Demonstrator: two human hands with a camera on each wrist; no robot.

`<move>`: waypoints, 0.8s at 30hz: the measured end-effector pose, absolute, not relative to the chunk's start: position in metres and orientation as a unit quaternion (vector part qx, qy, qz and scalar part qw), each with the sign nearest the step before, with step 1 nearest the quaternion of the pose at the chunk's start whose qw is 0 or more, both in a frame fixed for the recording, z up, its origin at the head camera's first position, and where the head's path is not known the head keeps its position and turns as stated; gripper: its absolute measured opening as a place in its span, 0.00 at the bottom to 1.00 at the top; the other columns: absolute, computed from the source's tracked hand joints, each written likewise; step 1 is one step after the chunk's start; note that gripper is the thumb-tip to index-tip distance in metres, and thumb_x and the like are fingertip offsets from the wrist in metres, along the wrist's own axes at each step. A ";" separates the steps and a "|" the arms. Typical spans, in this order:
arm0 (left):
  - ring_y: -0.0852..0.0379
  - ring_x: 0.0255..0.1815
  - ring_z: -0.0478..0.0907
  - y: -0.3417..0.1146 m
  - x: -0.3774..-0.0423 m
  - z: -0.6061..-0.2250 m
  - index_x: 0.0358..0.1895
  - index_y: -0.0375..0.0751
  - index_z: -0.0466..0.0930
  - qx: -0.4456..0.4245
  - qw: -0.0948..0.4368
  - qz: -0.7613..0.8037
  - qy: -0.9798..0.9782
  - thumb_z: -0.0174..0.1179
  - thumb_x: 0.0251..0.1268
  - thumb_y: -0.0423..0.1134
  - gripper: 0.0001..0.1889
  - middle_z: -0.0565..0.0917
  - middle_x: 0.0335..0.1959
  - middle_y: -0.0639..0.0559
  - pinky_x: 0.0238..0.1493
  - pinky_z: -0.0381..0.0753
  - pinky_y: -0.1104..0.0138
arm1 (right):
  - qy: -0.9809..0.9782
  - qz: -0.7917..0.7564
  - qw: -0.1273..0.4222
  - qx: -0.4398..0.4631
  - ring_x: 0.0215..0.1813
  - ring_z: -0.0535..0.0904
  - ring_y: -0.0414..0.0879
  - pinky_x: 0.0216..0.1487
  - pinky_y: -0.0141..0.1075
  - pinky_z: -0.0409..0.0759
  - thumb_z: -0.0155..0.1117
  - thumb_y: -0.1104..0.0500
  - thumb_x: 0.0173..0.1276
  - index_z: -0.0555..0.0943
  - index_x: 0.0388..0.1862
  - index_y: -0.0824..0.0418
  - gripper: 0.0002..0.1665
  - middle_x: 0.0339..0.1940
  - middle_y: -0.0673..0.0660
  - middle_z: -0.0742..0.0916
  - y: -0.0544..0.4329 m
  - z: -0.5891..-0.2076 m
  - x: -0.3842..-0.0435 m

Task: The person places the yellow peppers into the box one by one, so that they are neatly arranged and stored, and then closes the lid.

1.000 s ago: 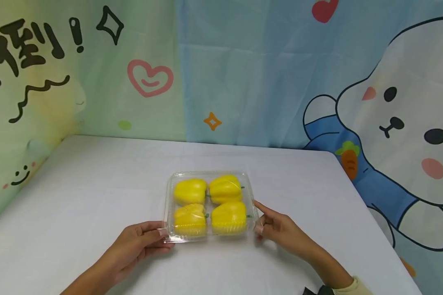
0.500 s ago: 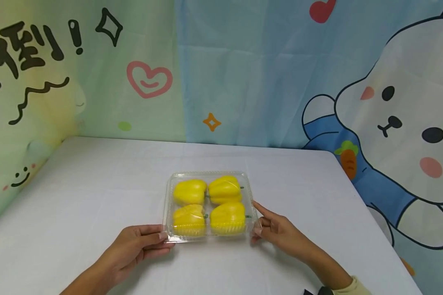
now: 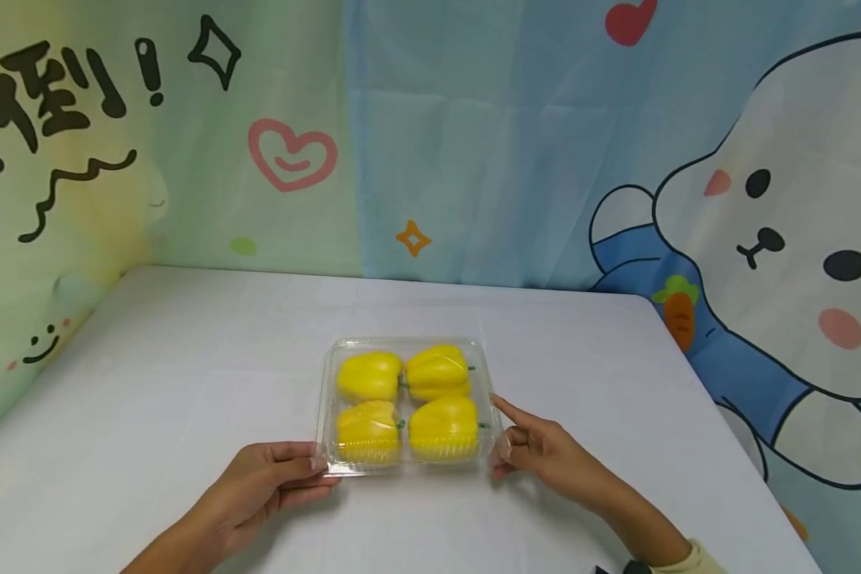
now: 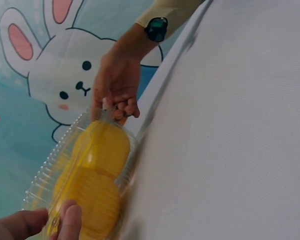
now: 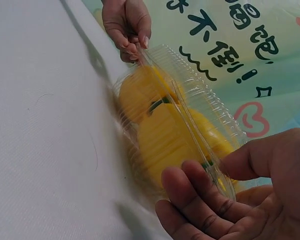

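A clear plastic clamshell box (image 3: pixel 404 470) with several yellow bell peppers (image 3: pixel 442 428) inside lies close over the white table, its lid down. The peppers sit in two rows, with small green stems pointing right. My left hand (image 3: pixel 261 486) pinches the box's near left corner, thumb on top and fingers beneath. At the right side, my right hand (image 3: pixel 545 454) grips the rim near the front, with its index finger stretched along the edge. The right wrist view shows the thumb and fingertips of the right hand (image 5: pixel 240 190) on the rim, where lid and base meet.
A white cloth (image 3: pixel 186 375) covers the table, whose far edge runs along a printed curtain (image 3: pixel 473 159) with a cartoon rabbit at the right. A dark wrist device (image 4: pixel 156 29) sits on the right wrist, below a pale sleeve (image 4: pixel 172 12).
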State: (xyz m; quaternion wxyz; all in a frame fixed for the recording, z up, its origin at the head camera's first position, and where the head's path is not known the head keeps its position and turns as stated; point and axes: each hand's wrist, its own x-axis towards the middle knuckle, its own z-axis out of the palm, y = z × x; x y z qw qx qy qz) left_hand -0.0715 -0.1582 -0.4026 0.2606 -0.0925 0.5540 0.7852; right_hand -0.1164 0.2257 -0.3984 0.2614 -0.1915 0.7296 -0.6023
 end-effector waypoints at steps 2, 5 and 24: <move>0.44 0.44 0.84 -0.158 -0.072 -0.402 0.61 0.14 0.61 -0.092 0.259 0.786 0.554 0.61 0.65 0.27 0.27 0.83 0.43 0.36 0.50 0.80 0.58 | 0.726 -0.606 0.265 -0.187 0.42 0.82 0.64 0.50 0.42 0.81 0.54 0.68 0.73 0.49 0.79 0.60 0.41 0.38 0.68 0.81 0.226 -0.398 -0.116; 0.45 0.44 0.84 -0.158 -0.071 -0.402 0.60 0.13 0.62 -0.080 0.254 0.785 0.558 0.61 0.65 0.27 0.26 0.83 0.44 0.36 0.49 0.80 0.58 | 0.728 -0.605 0.263 -0.184 0.42 0.83 0.63 0.51 0.41 0.81 0.54 0.67 0.73 0.49 0.79 0.61 0.41 0.38 0.68 0.81 0.225 -0.398 -0.116; 0.45 0.42 0.85 -0.158 -0.067 -0.405 0.60 0.10 0.62 -0.084 0.250 0.779 0.569 0.61 0.64 0.25 0.27 0.84 0.42 0.36 0.48 0.81 0.58 | 0.749 -0.577 0.262 -0.195 0.38 0.82 0.57 0.50 0.37 0.80 0.56 0.70 0.70 0.48 0.79 0.64 0.43 0.35 0.65 0.80 0.223 -0.395 -0.114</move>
